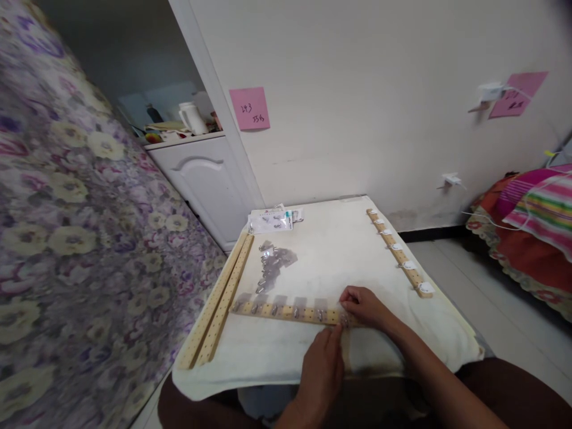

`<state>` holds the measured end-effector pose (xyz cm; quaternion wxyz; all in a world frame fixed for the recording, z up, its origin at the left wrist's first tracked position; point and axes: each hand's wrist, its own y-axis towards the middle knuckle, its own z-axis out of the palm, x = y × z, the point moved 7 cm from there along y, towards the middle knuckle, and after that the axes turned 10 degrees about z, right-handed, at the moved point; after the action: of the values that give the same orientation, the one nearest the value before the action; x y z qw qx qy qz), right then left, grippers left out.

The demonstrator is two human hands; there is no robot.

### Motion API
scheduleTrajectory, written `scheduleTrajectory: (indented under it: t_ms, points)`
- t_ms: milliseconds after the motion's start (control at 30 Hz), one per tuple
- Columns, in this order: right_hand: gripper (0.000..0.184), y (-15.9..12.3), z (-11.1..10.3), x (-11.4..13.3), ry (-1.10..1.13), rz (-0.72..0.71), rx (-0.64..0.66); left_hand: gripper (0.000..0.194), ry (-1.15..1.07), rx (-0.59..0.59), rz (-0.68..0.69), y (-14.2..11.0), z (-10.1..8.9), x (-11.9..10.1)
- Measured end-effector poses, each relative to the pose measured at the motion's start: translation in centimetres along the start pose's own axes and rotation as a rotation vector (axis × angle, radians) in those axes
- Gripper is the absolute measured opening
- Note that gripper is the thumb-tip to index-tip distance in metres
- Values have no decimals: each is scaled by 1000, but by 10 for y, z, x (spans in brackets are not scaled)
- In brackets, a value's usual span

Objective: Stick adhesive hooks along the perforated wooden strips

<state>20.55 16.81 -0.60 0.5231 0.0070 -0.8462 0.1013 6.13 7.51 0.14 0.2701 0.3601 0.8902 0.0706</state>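
Note:
A wooden strip with rows of holes (308,313) lies across the near part of the table. Along it sit several small silvery pieces, apparently earrings (320,314), each with a clear plastic card (301,305) behind it. At the strip's right part, my right hand (364,305) is closed in a pinch above the wood, where another clear card seems to be. My left hand (322,357) comes from the near side, its closed fingertips at a small silvery piece on the strip's front edge. What exactly lies between the fingers is too small to tell.
Loose silvery pieces on clear cards (273,265) lie in a pile left of centre. Two bare holed strips (226,298) run along the left edge. Another strip (404,262), with white cards, lies at right. Packaged items (270,222) rest at the back left, near the wall.

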Motion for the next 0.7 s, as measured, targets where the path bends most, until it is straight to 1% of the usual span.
scheduleTrajectory:
  t_ms: [133,300,500,700]
  points:
    - [9,-1,0,1,5,-1,-2,60,46,62,-36,4,0,-3]
    - [9,0,0,0,-6,-4,-11,64,95,100,-46,4,2,-3]
    - [10,3,2,-4,-10,-7,-27,59,101,106,-21,4,3,-3]
    - [9,3,2,-5,14,-4,-18,61,106,106,-29,4,2,-4]
